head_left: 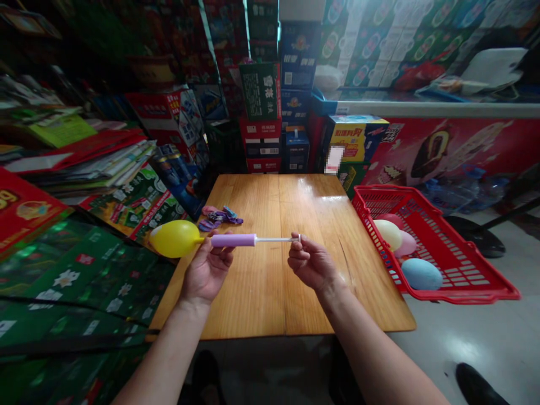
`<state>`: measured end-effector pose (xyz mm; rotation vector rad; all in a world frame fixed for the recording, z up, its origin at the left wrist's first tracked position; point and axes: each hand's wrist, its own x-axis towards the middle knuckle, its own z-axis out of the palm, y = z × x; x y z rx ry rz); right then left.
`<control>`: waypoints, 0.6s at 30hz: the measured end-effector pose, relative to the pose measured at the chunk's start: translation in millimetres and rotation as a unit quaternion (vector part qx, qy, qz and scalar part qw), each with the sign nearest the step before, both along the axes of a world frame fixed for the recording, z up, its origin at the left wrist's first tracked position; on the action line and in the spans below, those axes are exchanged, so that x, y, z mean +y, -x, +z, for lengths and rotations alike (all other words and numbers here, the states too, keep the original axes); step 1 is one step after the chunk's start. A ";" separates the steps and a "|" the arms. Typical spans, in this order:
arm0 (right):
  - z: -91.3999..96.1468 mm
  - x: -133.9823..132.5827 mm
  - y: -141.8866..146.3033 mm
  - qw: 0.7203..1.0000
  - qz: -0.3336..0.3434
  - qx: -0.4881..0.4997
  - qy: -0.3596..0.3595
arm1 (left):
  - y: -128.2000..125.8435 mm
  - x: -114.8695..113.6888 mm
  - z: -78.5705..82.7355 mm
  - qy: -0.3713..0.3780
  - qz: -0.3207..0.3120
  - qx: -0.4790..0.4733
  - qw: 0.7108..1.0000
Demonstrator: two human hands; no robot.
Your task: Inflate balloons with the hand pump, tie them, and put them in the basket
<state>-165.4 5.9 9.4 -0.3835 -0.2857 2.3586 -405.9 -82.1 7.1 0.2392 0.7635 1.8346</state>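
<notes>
My left hand is closed around the front end of a purple hand pump, where a partly inflated yellow balloon sits on the nozzle and sticks out to the left. My right hand pinches the handle at the end of the pump's white rod, which is pulled out to the right. Both hands hover over a wooden table. A small pile of flat, uninflated balloons lies on the table's left side, just beyond the pump.
A red plastic basket at the table's right edge holds three inflated balloons: cream, pink and blue. Stacked cartons and boxes crowd the left side and the back. A red counter runs along the right. A dark shoe shows on the floor at lower right.
</notes>
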 end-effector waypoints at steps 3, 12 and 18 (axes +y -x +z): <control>-4.9 -7.2 5.7 1.000 0.006 0.011 0.009 | -8.2 -0.5 -2.5 0.003 -0.019 -0.010 1.000; -7.9 -0.7 0.2 0.999 0.034 -0.005 0.027 | -18.7 2.0 -4.7 0.009 -0.062 -0.002 0.998; -3.5 -6.0 -0.6 1.000 0.024 0.004 0.020 | -19.1 -3.4 -0.3 -0.019 -0.054 0.010 0.998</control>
